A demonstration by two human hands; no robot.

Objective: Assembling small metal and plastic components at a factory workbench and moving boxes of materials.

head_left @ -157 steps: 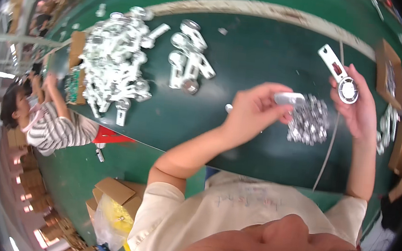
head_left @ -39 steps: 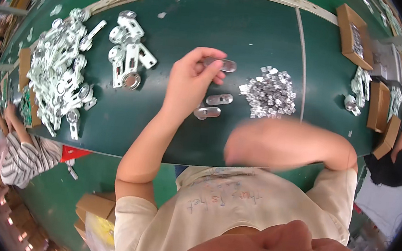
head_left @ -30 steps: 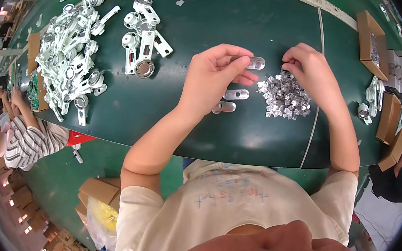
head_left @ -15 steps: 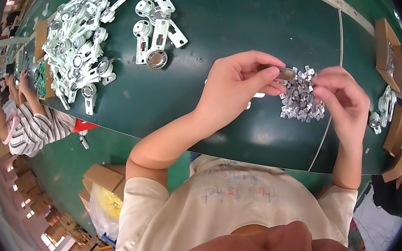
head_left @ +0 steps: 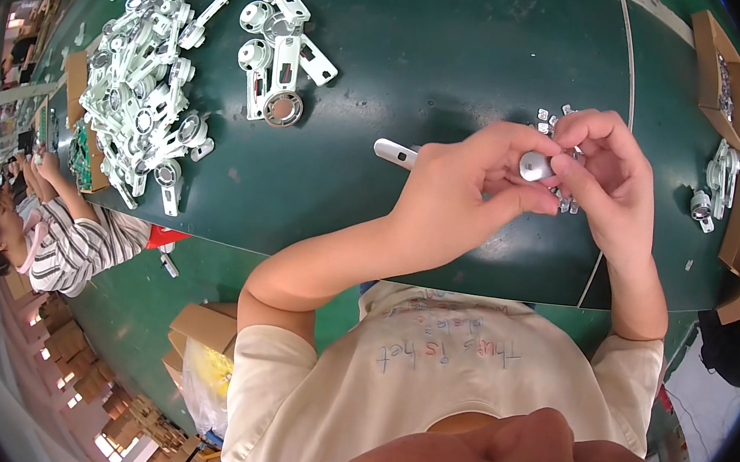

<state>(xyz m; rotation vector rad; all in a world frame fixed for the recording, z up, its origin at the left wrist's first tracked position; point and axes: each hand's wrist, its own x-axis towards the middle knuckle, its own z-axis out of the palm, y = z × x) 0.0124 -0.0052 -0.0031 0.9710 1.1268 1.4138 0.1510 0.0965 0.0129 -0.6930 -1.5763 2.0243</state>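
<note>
1. Both hands busy: L hand [head_left: 475, 179] & R hand [head_left: 614, 184] fingertips pinch silver round-ended piece [head_left: 535, 166].
2. Piece's btwn hands, over small clear parts [head_left: 543, 116].
3. Prob. light, stiff, slick, may scratch; best held by edges, not shiny face.

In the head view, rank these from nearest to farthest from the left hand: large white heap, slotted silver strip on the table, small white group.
1. Slotted silver strip, just left of the left hand, partly hidden by it.
2. Small white group, farther left.
3. Large white heap, left past the small group.
</note>
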